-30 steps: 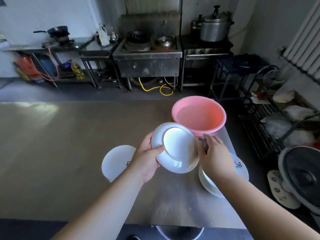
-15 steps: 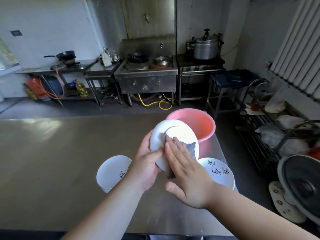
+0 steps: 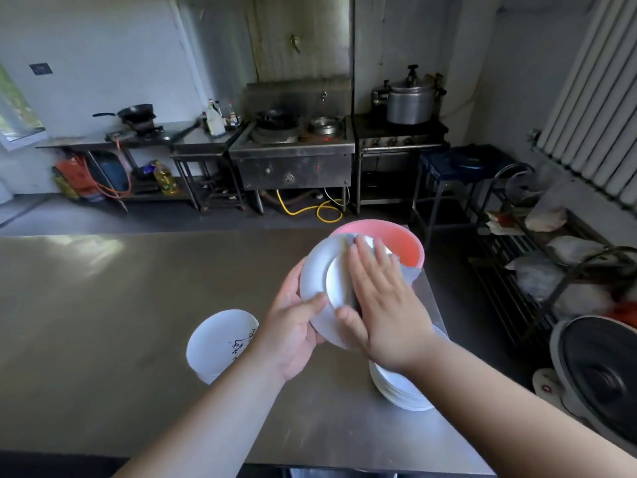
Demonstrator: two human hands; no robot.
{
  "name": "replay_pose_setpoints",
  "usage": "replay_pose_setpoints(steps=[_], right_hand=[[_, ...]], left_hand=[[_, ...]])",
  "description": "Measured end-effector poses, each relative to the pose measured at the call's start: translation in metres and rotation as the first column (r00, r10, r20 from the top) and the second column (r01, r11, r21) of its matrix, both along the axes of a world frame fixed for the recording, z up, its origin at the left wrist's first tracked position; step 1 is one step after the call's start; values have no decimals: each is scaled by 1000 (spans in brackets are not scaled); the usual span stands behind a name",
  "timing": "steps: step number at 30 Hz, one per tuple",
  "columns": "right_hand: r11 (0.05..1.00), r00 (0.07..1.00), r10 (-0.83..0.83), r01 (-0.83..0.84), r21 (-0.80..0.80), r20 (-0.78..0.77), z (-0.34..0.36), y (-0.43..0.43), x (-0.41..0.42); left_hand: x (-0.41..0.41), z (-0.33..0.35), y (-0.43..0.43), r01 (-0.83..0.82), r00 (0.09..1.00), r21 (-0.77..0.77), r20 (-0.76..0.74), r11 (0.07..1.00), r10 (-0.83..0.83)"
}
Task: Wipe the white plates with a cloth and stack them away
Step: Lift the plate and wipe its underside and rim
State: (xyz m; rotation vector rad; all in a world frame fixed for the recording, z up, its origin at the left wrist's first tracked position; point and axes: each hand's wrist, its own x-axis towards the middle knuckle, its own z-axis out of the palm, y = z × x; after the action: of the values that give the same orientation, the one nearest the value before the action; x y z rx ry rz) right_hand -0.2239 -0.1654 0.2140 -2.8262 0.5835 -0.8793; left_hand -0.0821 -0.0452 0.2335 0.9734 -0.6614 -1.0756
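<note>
Left hand point(image 3: 293, 326) grips round white plate point(image 3: 317, 274) by its near rim, tilted above steel worktop point(image 3: 103, 305); right hand point(image 3: 382, 305), fingers straight, presses grey cloth point(image 3: 410, 274) on its face; white plate stack point(image 3: 400, 388) beneath right wrist.

On the tabletop point(image 3: 103, 305), stack of plates point(image 3: 396, 388) just before the basin point(image 3: 408, 250), lone plate point(image 3: 213, 346) well left of it, raised plate point(image 3: 315, 270) overlapping its rim.

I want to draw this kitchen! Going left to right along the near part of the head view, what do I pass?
First the lone plate → held plate → plate stack → fan, off the table.
</note>
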Motion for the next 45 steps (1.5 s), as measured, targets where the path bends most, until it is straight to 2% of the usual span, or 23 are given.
replay_pose_setpoints(steps=[2,7,13,17,19,23,27,34,38,42,45], right_hand=[[998,997,-65,66,18,-40,5,-11,5],[980,985,152,-161,-115,-85,-15,17,-12],[998,997,-63,62,-25,-53,1,-15,7],[994,996,92,-92,-58,-12,-24,24,-3],[993,994,108,-106,-59,29,-30,27,-7],[996,998,-18,13,93,52,9,-14,6],[980,991,123,-128,154,48,39,-44,11],[965,954,-9,-70,252,299,-15,29,-8],[914,928,-188,46,402,322,20,-6,11],[895,894,-206,8,445,398,10,10,17],[856,849,-258,-21,516,462,-8,41,10]], left_hand=[[-2,2,-3,-18,999,3,-33,1000,18],[6,-1,-6,-66,994,-31,-89,997,63],[5,-7,3,-21,993,-32,-114,999,17],[16,-5,6,-82,986,-34,-146,996,76],[20,-7,9,-86,986,-26,-145,996,81],[22,-8,14,13,996,-15,-90,1000,-15],[31,-4,22,28,997,-45,-67,999,-31],[23,3,15,-90,974,-94,-215,992,68],[10,5,10,-80,970,-95,-236,992,55],[-4,16,-4,-181,952,-82,-265,980,153],[-12,16,-3,-158,956,-67,-260,985,136]])
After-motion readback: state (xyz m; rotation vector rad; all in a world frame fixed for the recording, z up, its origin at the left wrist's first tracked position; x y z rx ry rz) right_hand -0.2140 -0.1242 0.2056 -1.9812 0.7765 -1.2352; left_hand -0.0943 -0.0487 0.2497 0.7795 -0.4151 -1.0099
